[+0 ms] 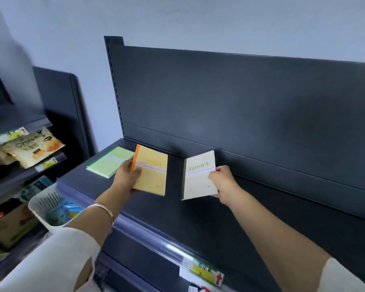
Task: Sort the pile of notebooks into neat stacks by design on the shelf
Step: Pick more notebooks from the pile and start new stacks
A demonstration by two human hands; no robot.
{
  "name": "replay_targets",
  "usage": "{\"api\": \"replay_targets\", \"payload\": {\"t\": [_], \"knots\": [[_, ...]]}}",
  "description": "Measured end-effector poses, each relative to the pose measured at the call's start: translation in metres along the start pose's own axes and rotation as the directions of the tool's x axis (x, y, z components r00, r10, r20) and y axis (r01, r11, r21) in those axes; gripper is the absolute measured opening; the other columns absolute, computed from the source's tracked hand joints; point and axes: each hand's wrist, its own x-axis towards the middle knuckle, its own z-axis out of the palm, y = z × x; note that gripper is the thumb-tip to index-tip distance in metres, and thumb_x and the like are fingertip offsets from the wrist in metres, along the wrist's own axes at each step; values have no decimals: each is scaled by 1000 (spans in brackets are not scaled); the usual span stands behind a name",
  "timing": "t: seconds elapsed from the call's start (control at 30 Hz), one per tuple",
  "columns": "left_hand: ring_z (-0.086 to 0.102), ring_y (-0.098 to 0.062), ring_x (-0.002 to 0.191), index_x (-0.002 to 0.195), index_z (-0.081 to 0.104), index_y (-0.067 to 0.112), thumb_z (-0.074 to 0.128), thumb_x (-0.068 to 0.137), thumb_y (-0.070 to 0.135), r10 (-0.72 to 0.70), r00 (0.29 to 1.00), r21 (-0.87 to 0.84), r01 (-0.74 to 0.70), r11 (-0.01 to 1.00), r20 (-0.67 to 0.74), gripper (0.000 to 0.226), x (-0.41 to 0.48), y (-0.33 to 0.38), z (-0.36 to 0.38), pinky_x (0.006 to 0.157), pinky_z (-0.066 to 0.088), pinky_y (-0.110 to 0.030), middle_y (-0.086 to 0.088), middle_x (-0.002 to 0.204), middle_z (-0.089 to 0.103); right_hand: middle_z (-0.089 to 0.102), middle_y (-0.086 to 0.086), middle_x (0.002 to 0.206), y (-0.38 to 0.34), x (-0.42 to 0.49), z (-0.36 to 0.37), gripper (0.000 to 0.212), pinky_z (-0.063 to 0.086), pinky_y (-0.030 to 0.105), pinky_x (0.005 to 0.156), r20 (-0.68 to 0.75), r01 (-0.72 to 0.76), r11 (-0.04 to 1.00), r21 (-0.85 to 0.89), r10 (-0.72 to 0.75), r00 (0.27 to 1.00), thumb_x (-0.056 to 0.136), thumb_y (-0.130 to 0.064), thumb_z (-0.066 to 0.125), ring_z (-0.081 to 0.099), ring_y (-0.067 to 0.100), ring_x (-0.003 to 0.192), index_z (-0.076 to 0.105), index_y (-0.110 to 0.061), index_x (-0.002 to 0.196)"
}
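Note:
My left hand grips a yellow notebook with an orange spine, held tilted just above the dark shelf. My right hand holds a white notebook with a dark spine by its right edge, also lifted off the shelf surface. A pale green notebook stack lies flat at the shelf's far left corner, just left of the yellow one.
The shelf's dark back panel rises behind the notebooks. A white plastic basket with blue items stands below left. Snack packets fill a neighbouring rack at left. A price-tag strip runs along the shelf's front edge.

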Motion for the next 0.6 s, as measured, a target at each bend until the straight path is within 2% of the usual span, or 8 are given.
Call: {"api": "replay_targets", "payload": {"t": [0.13,0.2,0.27,0.37,0.43,0.5,0.57,0.6], "knots": [[57,-36,106,131,45,21,48,96,15,-86,996,235,80,969,14,36,37,-21,-20,80,54,-53,-10,114,56,60,7,107,11,18,42,22,50,29,57,12,-93,996,-9,93,996,91,-4,36,60,20,81,43,-10,110],[56,-37,109,131,47,18,49,95,15,-68,998,318,59,946,17,36,52,-28,-20,85,53,-51,-12,118,57,61,10,113,19,28,54,29,52,30,59,12,-122,992,-17,123,992,88,-4,38,63,24,86,43,-8,116],[55,-35,112,133,47,13,52,94,15,16,1000,459,-25,888,23,39,66,-34,-19,92,50,-46,-14,123,57,60,10,114,24,34,58,29,53,31,60,-17,-118,991,-69,117,993,87,-5,42,62,25,88,42,-7,117],[54,-31,112,135,44,14,53,92,17,87,991,655,-134,744,104,44,84,-43,-19,91,46,-38,-12,127,56,59,9,110,31,39,56,30,58,41,69,-49,-50,953,-298,37,998,85,-9,50,63,26,93,43,-6,115],[52,-30,113,137,41,18,50,92,21,73,986,740,-161,653,150,46,92,-49,-17,92,45,-39,-11,129,50,59,7,105,32,41,53,28,59,42,70,-55,-27,888,-460,2,998,83,-13,54,63,26,90,46,-8,110],[45,-31,119,138,39,23,46,94,26,103,983,856,-182,483,151,45,94,-51,-12,97,40,-41,-11,130,44,62,3,97,30,39,47,24,57,33,58,2,-21,805,-592,28,1000,81,-18,55,65,21,79,51,-12,104],[36,-32,125,138,36,28,43,94,32,179,966,937,-228,265,184,45,93,-49,-7,103,31,-42,-9,133,39,63,0,92,25,35,43,23,48,25,53,60,37,587,-809,20,998,81,-24,54,65,19,73,56,-17,103],[33,-31,127,139,34,31,43,93,36,199,954,939,-267,216,225,47,91,-48,-4,105,28,-42,-7,135,37,62,0,97,23,34,42,26,45,24,55,63,76,436,-897,-45,997,82,-28,55,64,20,80,56,-19,105]]}}
